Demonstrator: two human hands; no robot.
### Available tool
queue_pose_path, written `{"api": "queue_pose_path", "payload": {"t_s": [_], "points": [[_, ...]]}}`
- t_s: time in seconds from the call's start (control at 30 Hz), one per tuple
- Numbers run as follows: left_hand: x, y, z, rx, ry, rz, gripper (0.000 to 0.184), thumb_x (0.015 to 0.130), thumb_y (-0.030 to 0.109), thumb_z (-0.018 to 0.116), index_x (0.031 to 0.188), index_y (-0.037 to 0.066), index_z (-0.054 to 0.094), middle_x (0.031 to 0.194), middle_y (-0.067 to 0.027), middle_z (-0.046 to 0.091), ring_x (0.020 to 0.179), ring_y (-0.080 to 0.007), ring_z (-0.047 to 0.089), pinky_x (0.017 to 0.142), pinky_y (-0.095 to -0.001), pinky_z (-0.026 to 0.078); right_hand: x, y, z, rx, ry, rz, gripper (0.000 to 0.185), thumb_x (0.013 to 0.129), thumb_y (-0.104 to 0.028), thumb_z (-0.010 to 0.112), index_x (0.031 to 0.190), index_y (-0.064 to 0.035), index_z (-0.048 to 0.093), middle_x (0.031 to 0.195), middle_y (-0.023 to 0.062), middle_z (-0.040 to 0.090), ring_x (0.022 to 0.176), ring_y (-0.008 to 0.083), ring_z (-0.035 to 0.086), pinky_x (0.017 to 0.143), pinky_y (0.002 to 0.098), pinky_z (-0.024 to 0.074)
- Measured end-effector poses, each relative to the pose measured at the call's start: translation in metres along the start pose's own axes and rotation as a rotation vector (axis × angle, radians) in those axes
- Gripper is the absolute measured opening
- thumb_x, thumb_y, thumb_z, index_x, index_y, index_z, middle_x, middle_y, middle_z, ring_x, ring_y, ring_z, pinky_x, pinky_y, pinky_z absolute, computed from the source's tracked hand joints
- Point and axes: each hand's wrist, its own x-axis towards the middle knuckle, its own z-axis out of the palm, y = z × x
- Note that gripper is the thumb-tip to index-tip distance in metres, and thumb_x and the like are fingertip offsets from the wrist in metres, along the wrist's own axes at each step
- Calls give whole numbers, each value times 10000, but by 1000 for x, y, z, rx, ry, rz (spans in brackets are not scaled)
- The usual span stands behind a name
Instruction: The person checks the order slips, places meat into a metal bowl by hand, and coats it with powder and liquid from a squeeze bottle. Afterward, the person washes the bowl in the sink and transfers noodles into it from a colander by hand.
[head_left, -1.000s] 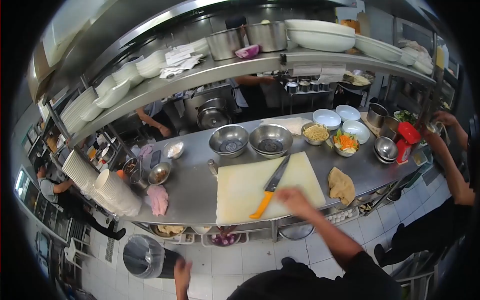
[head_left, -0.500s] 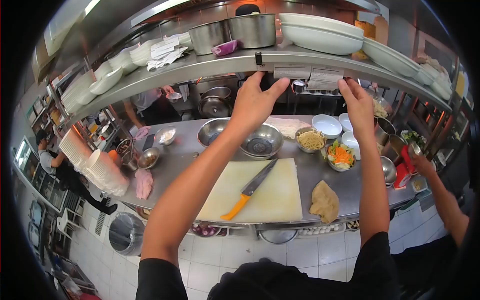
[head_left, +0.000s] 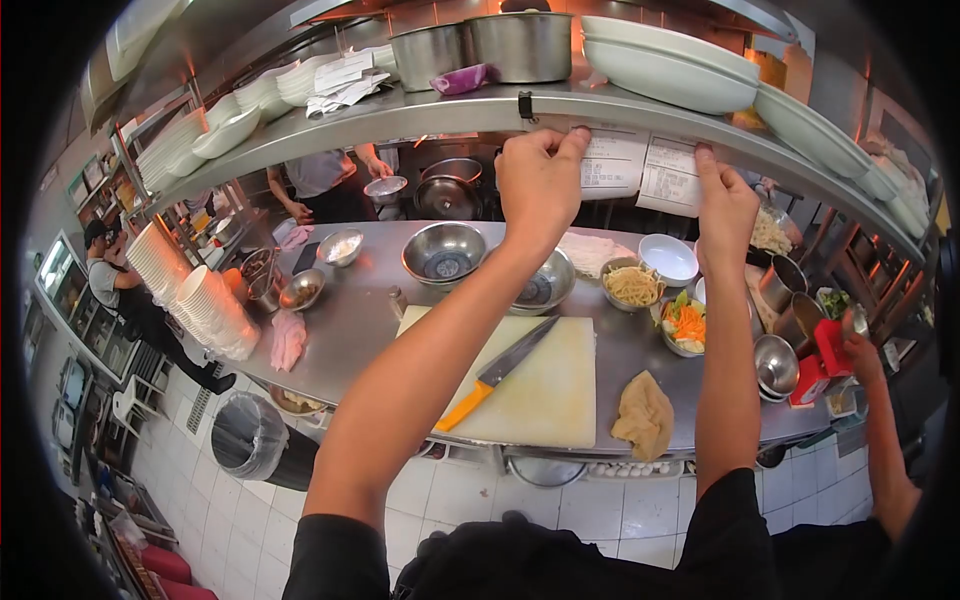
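Note:
Two printed paper slips hang side by side at the front edge of the steel overhead shelf (head_left: 430, 117). My left hand (head_left: 541, 180) is raised to the left order slip (head_left: 612, 165), its thumb and fingers pinched at the upper left corner. On the other side, my right hand (head_left: 724, 200) pinches the right edge of the right order slip (head_left: 671, 178). Below my arms, a yellow-handled knife (head_left: 512, 357) lies slantwise on a white cutting board (head_left: 555, 385). A tan cloth (head_left: 643, 415) is crumpled to the board's right.
Metal bowls (head_left: 444, 252), a bowl of noodles (head_left: 633, 286) and a bowl of shredded carrot and greens (head_left: 684, 322) stand on the steel counter. Stacked paper cups (head_left: 212, 310) are at left. A co-worker's hand (head_left: 862, 350) is at right, near a red box (head_left: 832, 347). Other people stand beyond.
Both hands have closed on the slips, my left at the left slip and my right at the right one. The slips appear larger and their print faces me more. The view has shifted slightly.

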Motion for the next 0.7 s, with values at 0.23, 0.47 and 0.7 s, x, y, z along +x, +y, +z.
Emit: {"api": "queue_pose_path", "payload": {"t_s": [0.23, 0.47, 0.7], "points": [[4, -1, -1, 48, -17, 49, 351, 830, 279, 704, 798, -70, 712, 585, -107, 632, 543, -125, 551, 545, -320, 451, 1, -8, -6, -27, -22, 5, 438, 882, -342, 673, 905, 96, 675, 749, 91, 597, 758, 139, 496, 748, 304, 426], [8, -19, 6, -23, 19, 104, 327, 837, 250, 699, 725, -58, 703, 538, -128, 620, 495, -172, 604, 502, -334, 469, 17, -3, -26, -67, -191, 123, 443, 878, -364, 685, 1039, 49, 698, 846, 43, 627, 779, 128, 510, 737, 275, 406], [-7, -3, 0, -91, 211, 105, 254, 760, 190, 734, 664, -40, 684, 629, -220, 630, 647, -357, 653, 660, -424, 502, 20, 11, -34, -52, -222, 70, 488, 863, -339, 722, 1110, 76, 653, 965, 64, 646, 897, 125, 562, 882, 269, 425]]}}
